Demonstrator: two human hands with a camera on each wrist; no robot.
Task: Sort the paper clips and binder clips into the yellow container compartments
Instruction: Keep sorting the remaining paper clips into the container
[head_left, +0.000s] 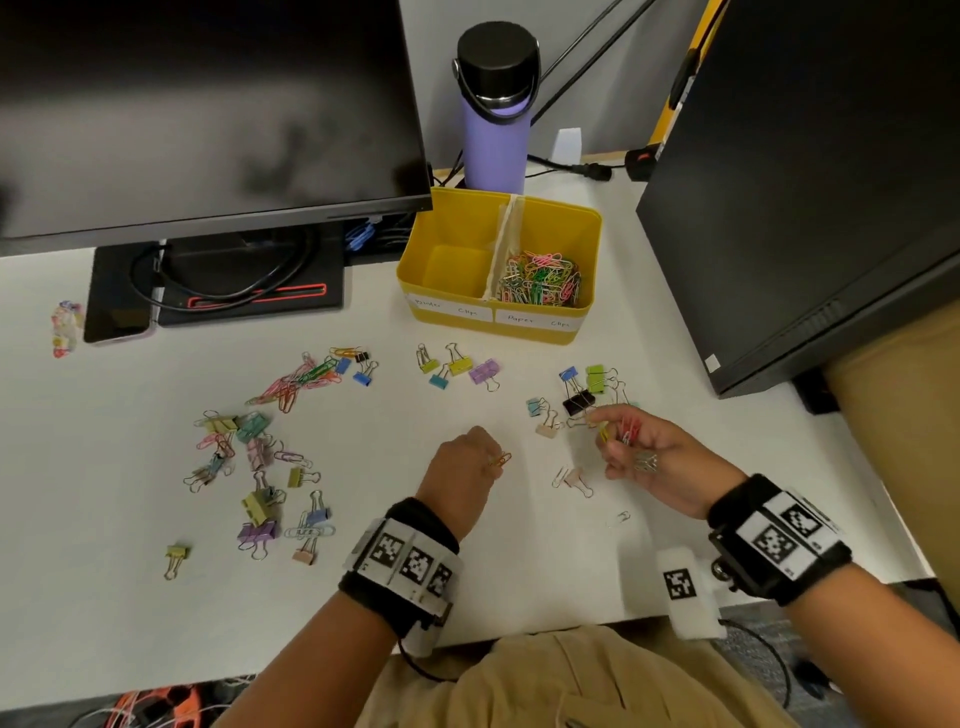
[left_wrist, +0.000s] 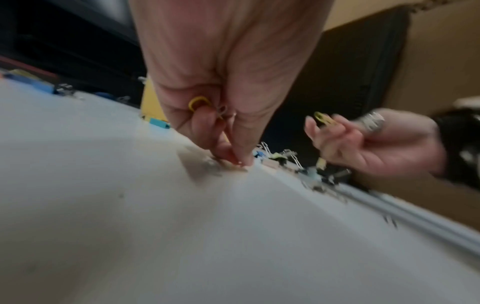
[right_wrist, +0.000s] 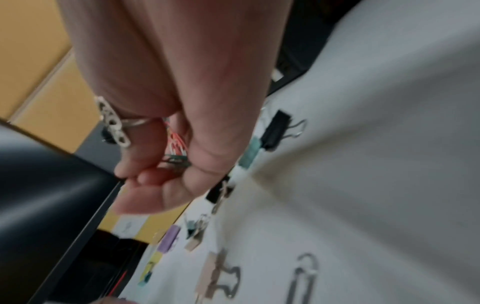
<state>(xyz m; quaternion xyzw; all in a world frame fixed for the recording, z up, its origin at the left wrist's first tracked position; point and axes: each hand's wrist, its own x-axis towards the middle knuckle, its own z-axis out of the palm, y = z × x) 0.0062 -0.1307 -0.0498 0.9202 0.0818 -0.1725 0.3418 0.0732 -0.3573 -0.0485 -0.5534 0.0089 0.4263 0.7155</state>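
The yellow container stands at the back of the white table; its left compartment is bare and its right one holds a heap of coloured paper clips. My left hand pinches an orange paper clip low over the table, and a yellow clip sits curled in its palm. My right hand grips a bunch of red and yellow paper clips beside a group of binder clips. More binder clips and paper clips lie scattered at the left and in front of the container.
A dark monitor overhangs the back left and a black screen stands at the right. A purple bottle is behind the container. A beige binder clip and a pale paper clip lie near my right hand.
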